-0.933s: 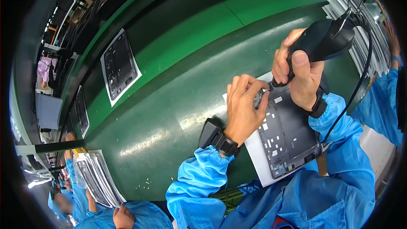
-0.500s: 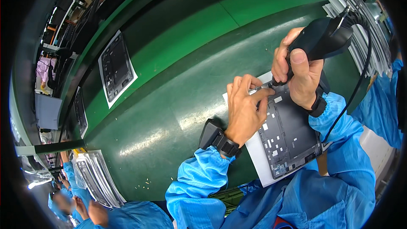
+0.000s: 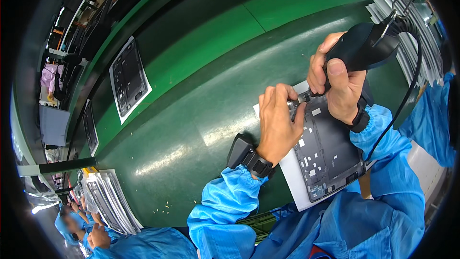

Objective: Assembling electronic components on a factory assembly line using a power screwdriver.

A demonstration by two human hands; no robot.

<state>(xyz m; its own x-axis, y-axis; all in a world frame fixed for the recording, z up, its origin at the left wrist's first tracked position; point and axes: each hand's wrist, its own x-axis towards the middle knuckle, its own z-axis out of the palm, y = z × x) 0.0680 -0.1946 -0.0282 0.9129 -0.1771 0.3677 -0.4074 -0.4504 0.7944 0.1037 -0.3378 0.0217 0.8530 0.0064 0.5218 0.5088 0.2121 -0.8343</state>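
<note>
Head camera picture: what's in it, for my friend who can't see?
A person's right hand grips a black tool at the far edge of a dark panel with white patches, the left hand close by. The panel rests on a white sheet on a green table, and a similar panel lies farther left.

1. The dark green workbench (image 3: 177, 182) bears a white sheet (image 3: 293, 177) with a dark panel (image 3: 335, 144) on top.
2. Pale bits (image 3: 167, 206) lie scattered near a layered stack (image 3: 112, 201).
3. The bright green strip (image 3: 201, 52) carries panel-topped sheets (image 3: 136, 104).
</note>
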